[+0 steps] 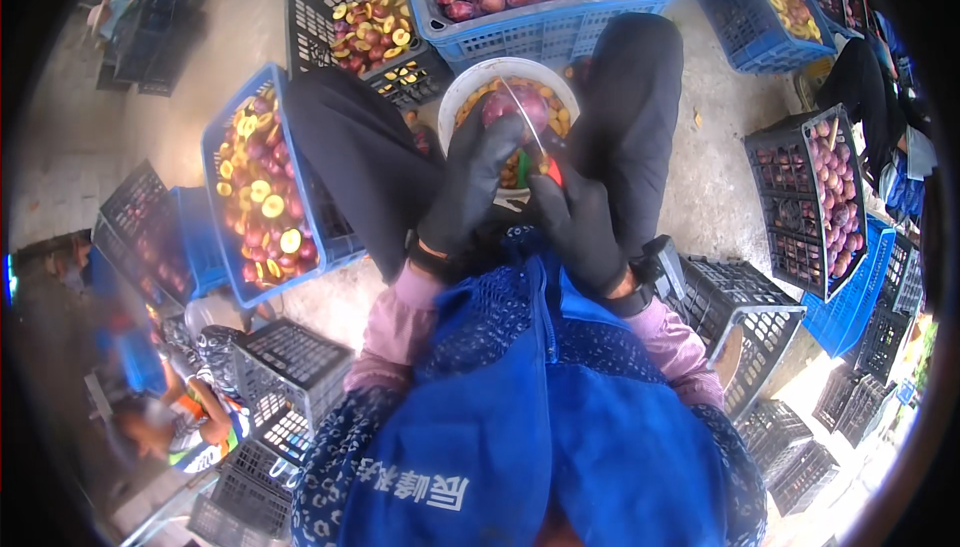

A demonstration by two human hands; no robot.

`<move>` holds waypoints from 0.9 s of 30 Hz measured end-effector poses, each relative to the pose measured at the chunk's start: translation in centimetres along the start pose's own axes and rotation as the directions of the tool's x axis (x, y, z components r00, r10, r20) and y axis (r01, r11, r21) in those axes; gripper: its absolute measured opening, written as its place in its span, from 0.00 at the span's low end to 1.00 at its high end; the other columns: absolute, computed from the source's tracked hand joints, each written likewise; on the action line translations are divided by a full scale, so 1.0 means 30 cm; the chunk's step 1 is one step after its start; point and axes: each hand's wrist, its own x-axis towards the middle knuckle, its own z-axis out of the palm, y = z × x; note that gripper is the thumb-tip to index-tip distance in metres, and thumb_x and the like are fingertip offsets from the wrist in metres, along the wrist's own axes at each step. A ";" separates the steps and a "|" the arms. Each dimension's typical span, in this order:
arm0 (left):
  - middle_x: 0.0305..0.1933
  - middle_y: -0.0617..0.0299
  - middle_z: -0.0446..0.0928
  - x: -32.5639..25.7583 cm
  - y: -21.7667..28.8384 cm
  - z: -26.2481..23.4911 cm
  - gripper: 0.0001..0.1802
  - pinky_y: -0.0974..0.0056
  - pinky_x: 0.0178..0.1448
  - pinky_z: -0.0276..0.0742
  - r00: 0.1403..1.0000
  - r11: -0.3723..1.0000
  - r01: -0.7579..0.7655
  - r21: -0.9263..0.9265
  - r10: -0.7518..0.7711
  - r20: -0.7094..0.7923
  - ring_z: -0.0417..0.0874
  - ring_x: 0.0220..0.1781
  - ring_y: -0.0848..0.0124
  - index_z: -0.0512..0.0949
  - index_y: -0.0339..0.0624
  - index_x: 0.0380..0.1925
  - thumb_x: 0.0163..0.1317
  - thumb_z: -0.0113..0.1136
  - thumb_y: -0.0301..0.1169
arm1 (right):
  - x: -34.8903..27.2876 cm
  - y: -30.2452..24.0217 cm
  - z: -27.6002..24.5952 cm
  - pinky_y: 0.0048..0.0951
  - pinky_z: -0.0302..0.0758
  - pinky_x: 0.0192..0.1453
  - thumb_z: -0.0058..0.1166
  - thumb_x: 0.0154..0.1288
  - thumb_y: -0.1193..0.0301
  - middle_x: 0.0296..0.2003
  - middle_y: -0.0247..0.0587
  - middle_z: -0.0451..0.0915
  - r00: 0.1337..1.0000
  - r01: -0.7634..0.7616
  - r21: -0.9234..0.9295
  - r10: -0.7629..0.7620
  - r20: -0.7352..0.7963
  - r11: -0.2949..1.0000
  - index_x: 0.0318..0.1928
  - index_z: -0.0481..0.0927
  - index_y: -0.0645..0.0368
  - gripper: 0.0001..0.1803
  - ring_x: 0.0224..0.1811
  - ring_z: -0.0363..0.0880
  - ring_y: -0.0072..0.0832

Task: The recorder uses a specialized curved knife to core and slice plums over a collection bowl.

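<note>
Between my knees stands a white bucket with small yellow-brown pieces in it. Above it my left hand, in a dark glove, is closed on a purple-red plum. My right hand, gloved the same way, grips a knife by its red handle. The knife's thin blade slants up and left across the plum; whether it has cut the skin cannot be made out. Something green shows in the bucket below the plum, partly covered by my hands.
A blue crate of whole plums stands ahead. Left of it, a black crate and a blue crate hold cut plums with yellow flesh. A black crate of plums leans at right. Other people sit at both sides.
</note>
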 end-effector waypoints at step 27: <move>0.55 0.55 0.72 0.049 0.009 0.004 0.21 0.63 0.58 0.72 0.970 0.827 -0.235 0.511 0.234 0.068 0.76 0.49 0.72 0.69 0.38 0.56 0.66 0.56 0.34 | 0.050 -0.003 -0.090 0.40 0.71 0.29 0.53 0.67 0.66 0.23 0.60 0.76 0.962 -0.196 0.051 0.182 0.206 0.979 0.39 0.76 0.69 0.14 0.26 0.79 0.50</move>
